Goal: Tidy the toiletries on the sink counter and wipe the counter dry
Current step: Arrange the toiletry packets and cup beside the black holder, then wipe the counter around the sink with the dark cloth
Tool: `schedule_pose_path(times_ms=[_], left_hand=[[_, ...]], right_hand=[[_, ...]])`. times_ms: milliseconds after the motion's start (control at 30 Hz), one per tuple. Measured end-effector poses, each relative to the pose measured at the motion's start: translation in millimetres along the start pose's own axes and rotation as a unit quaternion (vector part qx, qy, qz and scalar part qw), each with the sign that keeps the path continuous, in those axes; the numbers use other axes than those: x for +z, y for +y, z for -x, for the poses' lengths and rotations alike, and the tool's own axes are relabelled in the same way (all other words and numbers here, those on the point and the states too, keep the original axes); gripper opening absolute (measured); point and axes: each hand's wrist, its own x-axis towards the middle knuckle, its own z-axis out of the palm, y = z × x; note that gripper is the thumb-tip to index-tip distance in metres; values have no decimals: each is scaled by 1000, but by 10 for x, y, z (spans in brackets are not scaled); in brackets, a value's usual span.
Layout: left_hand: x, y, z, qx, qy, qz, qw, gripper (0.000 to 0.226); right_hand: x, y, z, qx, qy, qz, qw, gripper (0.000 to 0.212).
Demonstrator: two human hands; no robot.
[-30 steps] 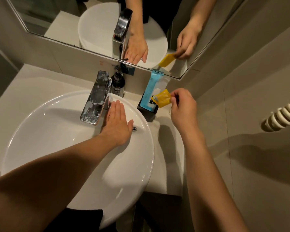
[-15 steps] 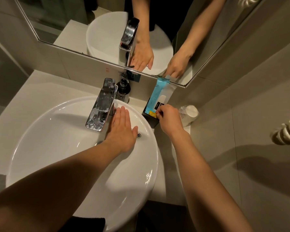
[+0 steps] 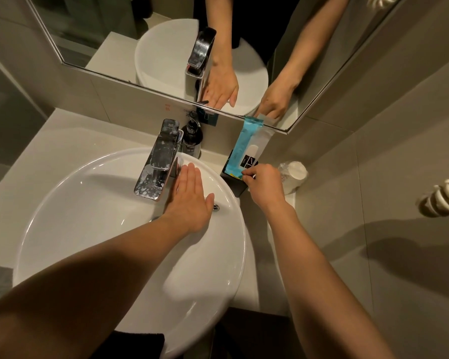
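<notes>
Where the black holder (image 3: 235,181) stands on the bench (image 3: 252,257) right of the basin (image 3: 94,229), a blue packet (image 3: 246,149) leans upright; the right hand (image 3: 263,182) pinches its lower edge. The left hand (image 3: 189,200) lies flat, fingers spread, beside the faucet (image 3: 158,161).

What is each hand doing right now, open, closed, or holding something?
Left hand: open, flat on the basin rim beside the faucet, holding nothing.
Right hand: fingers pinched at the black tray below the blue packet; contents hidden.
</notes>
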Motion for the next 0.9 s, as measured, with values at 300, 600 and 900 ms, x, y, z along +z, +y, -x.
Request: schedule_pose_path(times_ms=[300,600,900], left_hand=[[-152,18,15,-3,-52,10,999,78],[-445,-450,860,126,-42,140,981,67],[-368,-1480,1948,88,-125,129,980,55]], right_hand=[[-140,-89,363,-4,35,-44,998,18],[133,-433,1552,-50,-31,-90,994,7],[716,-623,2587,-62,-201,-35,977,30]])
